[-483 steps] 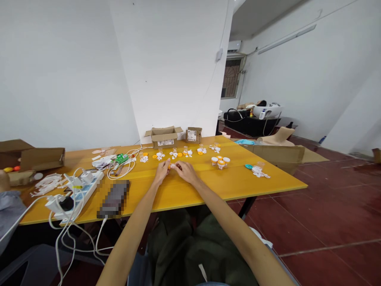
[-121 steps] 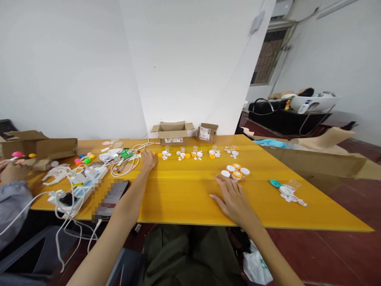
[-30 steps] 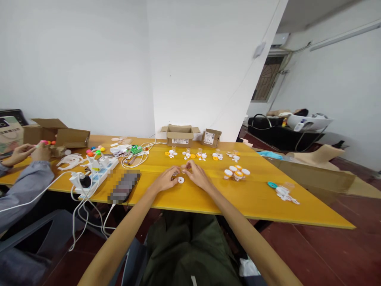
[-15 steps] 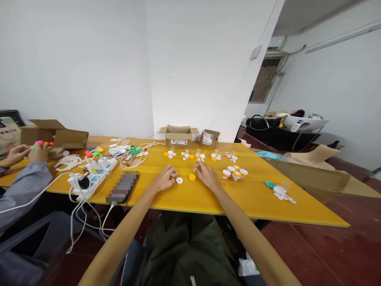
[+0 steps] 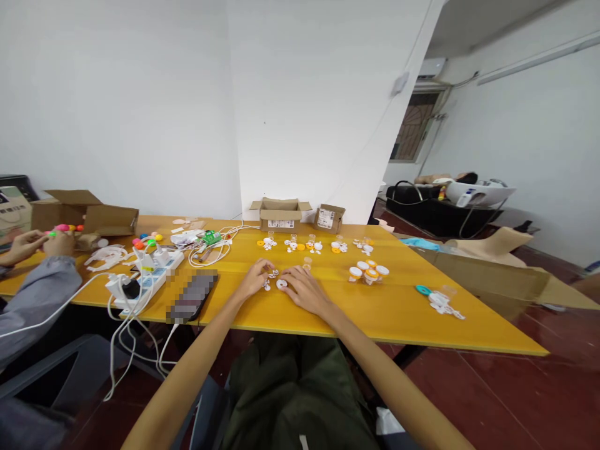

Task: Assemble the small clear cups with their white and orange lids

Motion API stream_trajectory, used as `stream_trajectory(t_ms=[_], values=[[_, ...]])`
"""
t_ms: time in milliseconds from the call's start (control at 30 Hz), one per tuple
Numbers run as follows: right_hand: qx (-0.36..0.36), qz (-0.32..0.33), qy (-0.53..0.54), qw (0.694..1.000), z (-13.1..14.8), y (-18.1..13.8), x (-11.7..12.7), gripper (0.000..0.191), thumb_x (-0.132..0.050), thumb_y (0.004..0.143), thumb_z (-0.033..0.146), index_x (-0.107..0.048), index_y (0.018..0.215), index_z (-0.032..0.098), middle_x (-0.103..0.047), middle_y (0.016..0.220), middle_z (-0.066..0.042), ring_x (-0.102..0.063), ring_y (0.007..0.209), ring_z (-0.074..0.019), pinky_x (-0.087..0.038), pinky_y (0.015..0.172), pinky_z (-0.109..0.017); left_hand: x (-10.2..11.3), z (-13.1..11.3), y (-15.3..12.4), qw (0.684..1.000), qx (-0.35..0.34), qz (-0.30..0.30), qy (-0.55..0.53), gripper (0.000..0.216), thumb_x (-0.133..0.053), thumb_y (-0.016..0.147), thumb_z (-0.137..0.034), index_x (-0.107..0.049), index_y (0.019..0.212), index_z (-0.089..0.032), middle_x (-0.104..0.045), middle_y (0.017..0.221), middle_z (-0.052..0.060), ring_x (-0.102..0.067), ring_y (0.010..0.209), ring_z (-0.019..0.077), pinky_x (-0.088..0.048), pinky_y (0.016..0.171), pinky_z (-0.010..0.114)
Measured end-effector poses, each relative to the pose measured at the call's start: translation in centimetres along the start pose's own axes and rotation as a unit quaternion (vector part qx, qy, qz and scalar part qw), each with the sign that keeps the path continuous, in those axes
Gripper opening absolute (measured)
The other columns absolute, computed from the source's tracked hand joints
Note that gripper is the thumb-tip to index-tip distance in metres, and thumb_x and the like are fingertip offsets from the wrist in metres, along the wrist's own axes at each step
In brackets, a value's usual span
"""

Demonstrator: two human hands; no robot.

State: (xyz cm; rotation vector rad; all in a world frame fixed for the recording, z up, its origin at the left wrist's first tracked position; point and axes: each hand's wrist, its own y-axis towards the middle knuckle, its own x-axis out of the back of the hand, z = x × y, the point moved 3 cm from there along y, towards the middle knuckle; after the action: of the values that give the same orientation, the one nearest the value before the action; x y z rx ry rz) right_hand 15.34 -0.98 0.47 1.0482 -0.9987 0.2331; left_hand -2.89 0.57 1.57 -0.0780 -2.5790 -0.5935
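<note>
Both hands down on the yellow table (image 5: 403,312), near edge, centre. Left hand (image 5: 254,279) and right hand (image 5: 304,290) flank a white disc (image 5: 281,284) (small white bits beside it); fingers loosely curled, actual grasp can't be told. Clear cup (image 5: 307,262) just beyond.
</note>
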Motion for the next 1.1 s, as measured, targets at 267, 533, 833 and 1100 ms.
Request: stream_trajectory(t_ms=[267, 533, 833, 1100], values=[[-0.026, 0.042, 0.004, 0.999, 0.2, 0.4, -0.2, 0.014, -0.056, 0.098, 0.030, -0.069, 0.100, 0.025, -0.071, 0.098, -0.007, -0.058, 0.099, -0.0238, -0.046, 0.088, -0.039, -0.1, -0.6, -0.2, 1.000, -0.005, 0.010, 0.014, 0.024, -0.055, 0.071, -0.008, -0.065, 0.087, -0.023, -0.066, 0.098, 0.002, -0.061, 0.099, 0.0201, -0.050, 0.093, 0.034], [-0.046, 0.012, 0.004, 0.999, -0.1, -0.2, 0.0, 0.010, -0.057, 0.097, 0.030, -0.065, 0.096, 0.024, -0.072, 0.096, -0.007, -0.060, 0.097, -0.0248, -0.045, 0.089, -0.040, 0.5, -1.6, -1.4, 0.984, -0.053, -0.016, 0.171, 0.012, -0.055, 0.076, -0.012, -0.060, 0.081, -0.022, -0.061, 0.112, 0.005, -0.053, 0.113, 0.0255, -0.041, 0.102, 0.041], [-0.054, -0.004, 0.022, 0.998, -1.0, -0.5, -0.2, 0.008, -0.056, 0.096, 0.027, -0.064, 0.096, 0.026, -0.071, 0.095, -0.006, -0.061, 0.095, -0.0246, -0.046, 0.090, -0.041, 0.6, -1.5, -2.6, 0.958, -0.112, 0.043, 0.261, 0.012, -0.058, 0.074, -0.012, -0.061, 0.080, -0.022, -0.057, 0.117, 0.008, -0.046, 0.112, 0.0288, -0.039, 0.098, 0.045], [-0.075, -0.031, 0.014, 0.997, -1.3, -0.6, -0.4, 0.008, -0.056, 0.095, 0.025, -0.063, 0.091, 0.025, -0.070, 0.093, -0.006, -0.061, 0.094, -0.0244, -0.046, 0.089, -0.039, 0.1, -2.1, -2.6, 0.957, -0.140, 0.058, 0.249, 0.010, -0.058, 0.083, -0.015, -0.062, 0.077, -0.022, -0.058, 0.117, 0.007, -0.046, 0.111, 0.0269, -0.038, 0.098, 0.044]])
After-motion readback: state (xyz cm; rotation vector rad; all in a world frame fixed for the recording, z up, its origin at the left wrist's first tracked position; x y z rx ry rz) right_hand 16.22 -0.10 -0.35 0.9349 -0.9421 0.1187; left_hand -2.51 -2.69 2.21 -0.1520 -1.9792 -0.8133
